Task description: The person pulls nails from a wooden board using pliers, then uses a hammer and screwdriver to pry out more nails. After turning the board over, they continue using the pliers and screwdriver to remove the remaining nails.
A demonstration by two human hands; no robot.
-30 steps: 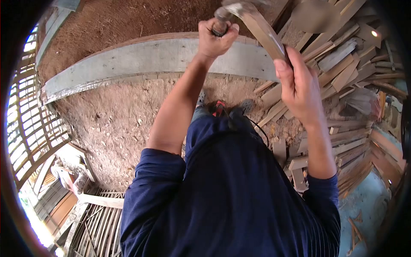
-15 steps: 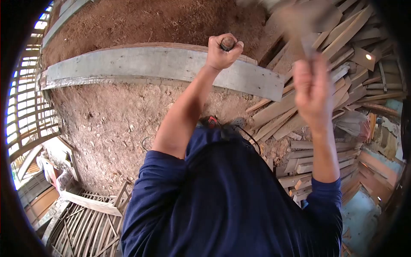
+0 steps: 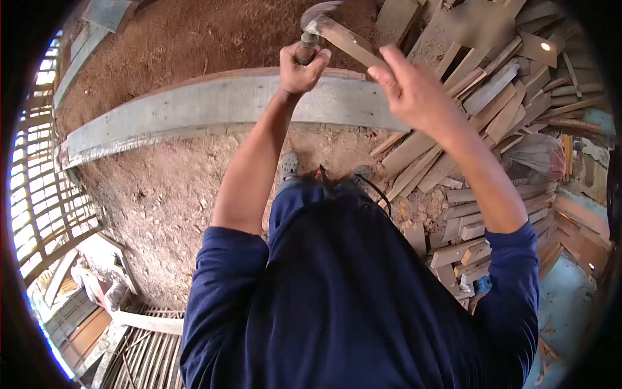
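My left hand (image 3: 300, 67) is raised in front of me, fist closed around the dark handle of a hammer (image 3: 310, 32). Its metal head meets the upper end of a wooden slat (image 3: 350, 42). My right hand (image 3: 414, 91) grips the lower end of that slat, which slants up to the left towards the hammer head. Both hands are held over a long grey plank (image 3: 214, 104) lying across the dirt ground. Dark blue sleeves cover both of my arms.
A big pile of wooden offcuts (image 3: 499, 97) covers the ground on the right. My feet (image 3: 288, 165) stand on bare, sawdust-strewn earth (image 3: 168, 188). Slatted wooden frames (image 3: 45, 194) lie at the left and lower left.
Half a second ago my right hand was swinging and blurred, away from the hammer. Now it holds the slat against the hammer head, and my left hand has shifted left.
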